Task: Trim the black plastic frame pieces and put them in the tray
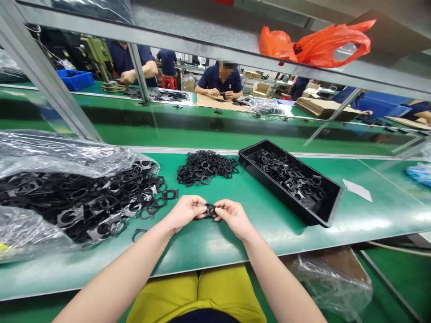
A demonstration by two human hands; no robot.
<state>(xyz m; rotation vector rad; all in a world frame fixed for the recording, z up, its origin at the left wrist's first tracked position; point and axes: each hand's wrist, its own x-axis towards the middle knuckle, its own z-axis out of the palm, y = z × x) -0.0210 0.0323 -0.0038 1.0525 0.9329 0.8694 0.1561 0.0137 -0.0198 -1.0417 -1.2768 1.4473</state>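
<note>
The left hand (184,213) and right hand (234,219) pinch a small black gasket (211,210) between their fingertips, both equally near, its long axis seemingly running hand to hand. Ahead lies a loose gasket pile (205,167); beyond the right hand, a black tray (269,186).

The left hand (185,213) and right hand (234,220) can move over the green bench top (215,246) to far side, but loose black pieces (205,168) stand there; the plastic bag (60,152) blocks left, the black tray (276,197) blocks right.
</note>
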